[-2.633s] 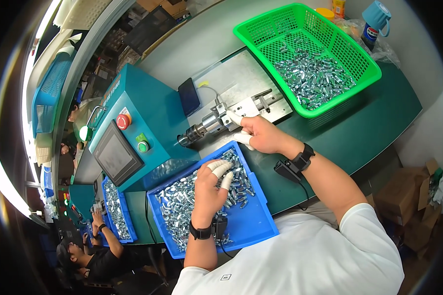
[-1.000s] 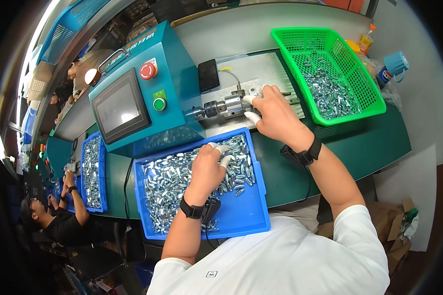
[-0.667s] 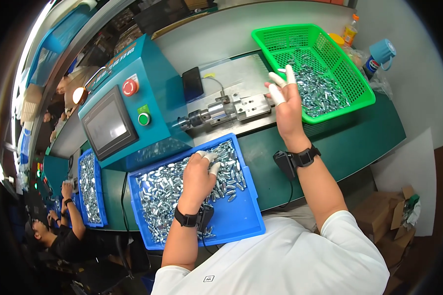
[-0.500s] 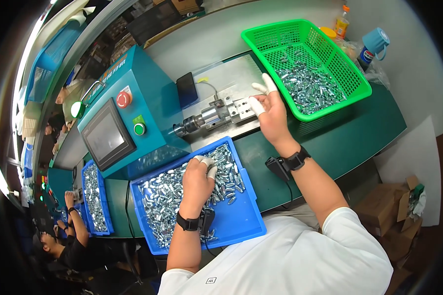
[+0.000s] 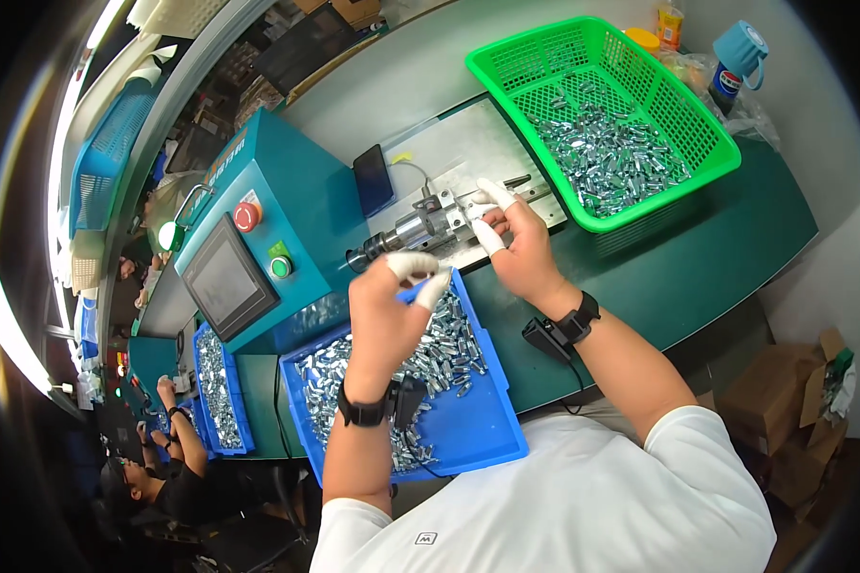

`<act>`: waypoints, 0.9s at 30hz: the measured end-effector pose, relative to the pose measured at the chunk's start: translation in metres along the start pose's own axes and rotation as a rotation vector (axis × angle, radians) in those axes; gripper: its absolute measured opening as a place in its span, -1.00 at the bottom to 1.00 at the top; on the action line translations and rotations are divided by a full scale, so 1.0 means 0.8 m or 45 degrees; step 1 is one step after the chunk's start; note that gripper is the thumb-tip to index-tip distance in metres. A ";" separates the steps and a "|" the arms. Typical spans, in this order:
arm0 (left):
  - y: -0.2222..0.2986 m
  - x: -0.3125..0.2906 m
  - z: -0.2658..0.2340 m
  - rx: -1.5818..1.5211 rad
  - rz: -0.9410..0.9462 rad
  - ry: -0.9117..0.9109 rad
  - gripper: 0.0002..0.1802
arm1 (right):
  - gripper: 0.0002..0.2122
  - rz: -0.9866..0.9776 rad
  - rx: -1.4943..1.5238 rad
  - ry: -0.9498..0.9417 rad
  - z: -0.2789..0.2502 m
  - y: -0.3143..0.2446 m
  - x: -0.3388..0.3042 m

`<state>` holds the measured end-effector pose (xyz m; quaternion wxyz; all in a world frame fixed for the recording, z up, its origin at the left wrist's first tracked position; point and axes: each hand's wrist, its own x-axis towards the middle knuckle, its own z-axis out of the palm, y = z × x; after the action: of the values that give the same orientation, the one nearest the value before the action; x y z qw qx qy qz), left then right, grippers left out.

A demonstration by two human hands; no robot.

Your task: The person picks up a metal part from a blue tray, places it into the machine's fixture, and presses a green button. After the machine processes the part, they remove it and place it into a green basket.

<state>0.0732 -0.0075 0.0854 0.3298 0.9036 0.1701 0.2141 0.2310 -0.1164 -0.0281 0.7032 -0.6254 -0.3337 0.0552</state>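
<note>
My left hand (image 5: 389,310) is raised above the blue tray (image 5: 506,449) of small silver metal parts (image 5: 440,349). Its white-capped thumb and forefinger are pinched on a small metal part that barely shows, just below the machine's silver chuck (image 5: 401,237). My right hand (image 5: 518,250) rests at the metal fixture (image 5: 446,212) on the grey plate. Its capped fingertips are spread and touch the fixture's right end. Both wrists wear black bands.
A green basket (image 5: 640,212) holding several silver parts stands at the right. A teal machine (image 5: 296,205) with screen, red and green buttons fills the left. A black phone (image 5: 373,180), a black switch box (image 5: 543,339) and a blue-capped bottle (image 5: 736,59) lie around. A co-worker (image 5: 158,477) works at another blue tray (image 5: 220,401).
My left hand has lifted out of the blue tray toward the chuck. My right hand went to the green basket and came back to the fixture.
</note>
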 end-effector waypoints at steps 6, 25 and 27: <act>-0.010 0.079 0.022 0.134 0.164 0.070 -0.82 | -0.54 0.003 0.059 -0.006 0.003 0.002 0.000; -0.041 0.083 0.016 0.609 0.544 -0.004 -0.74 | -0.55 0.476 0.384 -0.392 -0.001 -0.007 0.005; -0.034 0.053 0.006 0.519 0.603 0.086 -0.73 | -0.54 0.560 0.458 -0.475 -0.003 -0.007 0.008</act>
<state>0.1073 0.0289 0.0759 0.0769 0.9579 0.0051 0.2766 0.2350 -0.1165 -0.0201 0.7002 -0.5274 -0.2987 0.3772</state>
